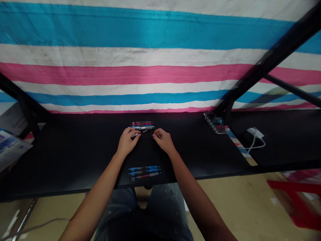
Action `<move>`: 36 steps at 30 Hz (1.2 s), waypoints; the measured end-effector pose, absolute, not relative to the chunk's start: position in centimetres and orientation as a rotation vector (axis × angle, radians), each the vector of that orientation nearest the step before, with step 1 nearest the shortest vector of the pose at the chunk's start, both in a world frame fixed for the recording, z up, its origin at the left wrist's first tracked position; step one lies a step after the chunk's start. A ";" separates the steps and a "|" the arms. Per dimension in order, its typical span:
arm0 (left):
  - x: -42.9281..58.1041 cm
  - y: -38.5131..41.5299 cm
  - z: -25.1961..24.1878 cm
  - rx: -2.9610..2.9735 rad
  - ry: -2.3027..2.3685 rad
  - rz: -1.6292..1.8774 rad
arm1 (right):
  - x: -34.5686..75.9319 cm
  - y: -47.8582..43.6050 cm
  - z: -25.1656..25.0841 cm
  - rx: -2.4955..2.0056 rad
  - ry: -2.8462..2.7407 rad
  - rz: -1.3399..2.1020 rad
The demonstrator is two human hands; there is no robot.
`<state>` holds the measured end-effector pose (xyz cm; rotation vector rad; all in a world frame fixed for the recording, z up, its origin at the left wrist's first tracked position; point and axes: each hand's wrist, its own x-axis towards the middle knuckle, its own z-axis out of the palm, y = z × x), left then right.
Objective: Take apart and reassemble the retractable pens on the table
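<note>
My left hand (126, 141) pinches a white pen (135, 135), whose thin dark end points right into the gap between my hands. My right hand (164, 141) is closed just to the right, fingertips together; a small shiny bit shows at them, too small to name. Just beyond my hands, several pens (141, 124) lie side by side in a row, with red, blue and white barrels. Closer to my body, a second group of pens (144, 172), blue and grey, lies near the front edge of the black table (77, 149).
At the right of the table lies a blurred-out flat object (217, 123). Beyond it, a white charger with a cable (255, 132) rests on another black surface. Printed papers (8, 148) are at far left. A striped sheet (141, 74) hangs behind; a red stool (302, 206) stands below right.
</note>
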<state>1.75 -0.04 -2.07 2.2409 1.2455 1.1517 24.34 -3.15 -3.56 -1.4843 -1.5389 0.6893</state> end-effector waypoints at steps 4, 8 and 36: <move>1.7 0.0 -2.2 2.210 1.231 1.143 | 24.3 -3.1 -3.6 -1.459 -1.537 0.717; 1.8 -0.1 -2.3 2.189 1.231 1.139 | 24.3 -3.2 -3.5 -1.435 -1.522 0.742; 1.6 0.1 -2.2 2.218 1.216 1.102 | 24.3 -3.1 -3.7 -1.454 -1.532 0.753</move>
